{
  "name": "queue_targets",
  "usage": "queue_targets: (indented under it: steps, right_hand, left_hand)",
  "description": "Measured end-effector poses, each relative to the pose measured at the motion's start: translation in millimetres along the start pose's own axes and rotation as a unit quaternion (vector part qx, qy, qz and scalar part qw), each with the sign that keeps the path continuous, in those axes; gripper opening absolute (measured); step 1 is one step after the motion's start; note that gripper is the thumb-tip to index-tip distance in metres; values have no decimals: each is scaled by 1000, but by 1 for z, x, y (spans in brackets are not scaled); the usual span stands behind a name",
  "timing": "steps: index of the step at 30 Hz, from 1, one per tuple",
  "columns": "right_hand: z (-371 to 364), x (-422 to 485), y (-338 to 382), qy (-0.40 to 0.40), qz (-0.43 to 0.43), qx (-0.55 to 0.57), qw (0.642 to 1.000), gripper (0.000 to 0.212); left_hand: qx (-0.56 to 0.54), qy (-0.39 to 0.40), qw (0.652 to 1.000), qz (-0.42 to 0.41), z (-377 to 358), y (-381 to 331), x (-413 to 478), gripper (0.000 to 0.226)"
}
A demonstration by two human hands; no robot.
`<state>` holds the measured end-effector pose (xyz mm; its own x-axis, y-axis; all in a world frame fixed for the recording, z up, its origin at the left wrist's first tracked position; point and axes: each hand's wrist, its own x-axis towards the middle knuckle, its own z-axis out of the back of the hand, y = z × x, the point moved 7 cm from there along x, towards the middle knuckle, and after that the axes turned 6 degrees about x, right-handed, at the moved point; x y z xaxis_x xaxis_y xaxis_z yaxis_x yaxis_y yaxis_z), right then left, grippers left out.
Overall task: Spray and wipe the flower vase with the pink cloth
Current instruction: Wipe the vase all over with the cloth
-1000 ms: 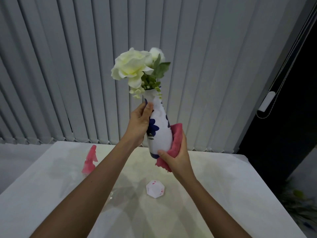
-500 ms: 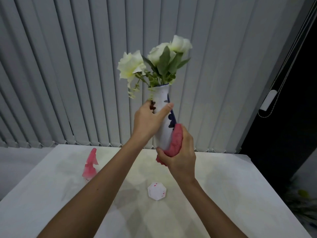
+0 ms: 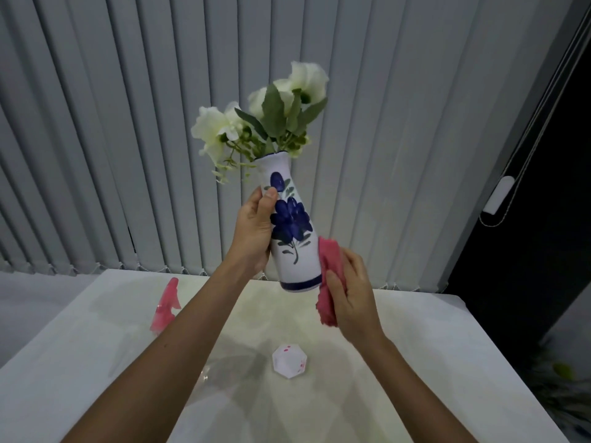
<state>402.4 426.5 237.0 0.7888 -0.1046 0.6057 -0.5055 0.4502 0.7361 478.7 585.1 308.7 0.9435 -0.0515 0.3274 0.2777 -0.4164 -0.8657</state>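
A white vase [image 3: 295, 238] painted with blue flowers hangs in the air above the table, tilted slightly left at the top, with white artificial flowers [image 3: 265, 116] in its mouth. My left hand [image 3: 254, 233] grips its left side around the neck and body. My right hand [image 3: 350, 292] holds a bunched pink cloth [image 3: 329, 279] against the vase's lower right side near the blue base band. A spray bottle with a pink head [image 3: 166, 306] stands on the table to the left, partly behind my left forearm.
The white table [image 3: 96, 362] lies below, with a small white faceted object [image 3: 289, 361] marked with pink spots near its middle. Grey vertical blinds [image 3: 128, 123] fill the background. A dark opening and a plant [image 3: 563, 378] are at the right.
The vase has been turned in my left hand so the blue flower design faces me. The pink cloth has slid from the front lower body round to the right side.
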Motion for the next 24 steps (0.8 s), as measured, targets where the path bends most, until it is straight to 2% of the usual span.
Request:
queue_targets:
  steps: [3, 7, 13, 18, 21, 24]
  right_hand:
    - [-7, -10, 14, 2, 50, -6, 999, 43]
    - [-10, 16, 39, -51, 69, -54, 995, 43]
    - [0, 31, 29, -44, 4, -20, 999, 42]
    - [-1, 1, 20, -59, 4, -54, 997, 56]
    - [-2, 15, 39, -73, 54, -37, 995, 41]
    - [2, 39, 60, -112, 107, -38, 987, 37]
  left_hand:
    - [6, 7, 1000, 17, -1, 3, -1, 12]
    - [10, 26, 999, 38, -8, 15, -7, 11]
    - [-2, 21, 999, 27, -9, 10, -9, 11]
    - [37, 19, 999, 35, -4, 14, -11, 12]
    - [54, 26, 998, 33, -7, 18, -15, 13]
    - [70, 56, 996, 19, -16, 22, -20, 15]
